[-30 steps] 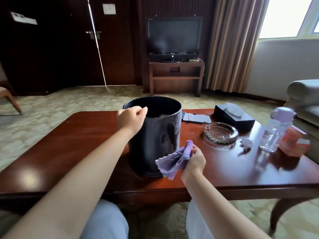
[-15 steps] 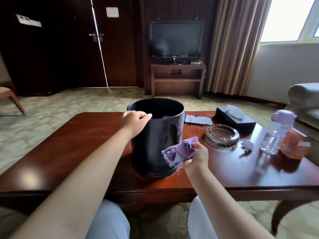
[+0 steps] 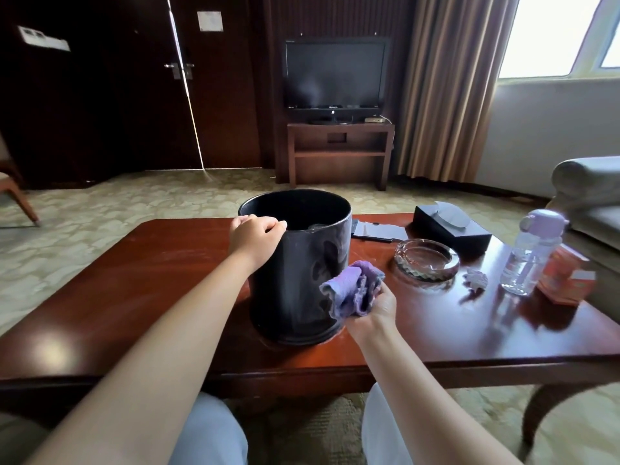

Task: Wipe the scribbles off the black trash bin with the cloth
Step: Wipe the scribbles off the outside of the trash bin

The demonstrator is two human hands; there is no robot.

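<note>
The left hand [image 3: 256, 237] curls over the near-left rim of the black trash bin [image 3: 297, 263], which stands upright mid-counter [image 3: 134, 290]. At the bin's four o'clock, the right hand [image 3: 377, 305] grips the bunched purple cloth [image 3: 352, 290] against its lower wall. Whether scribbles remain I cannot tell through the glare. Hard rubbing could slide or tip the light bin if the rim hold slackens. At three o'clock, the glass ashtray [image 3: 426, 260] and water bottle [image 3: 533, 253] risk a knock from a wide stroke.
</note>
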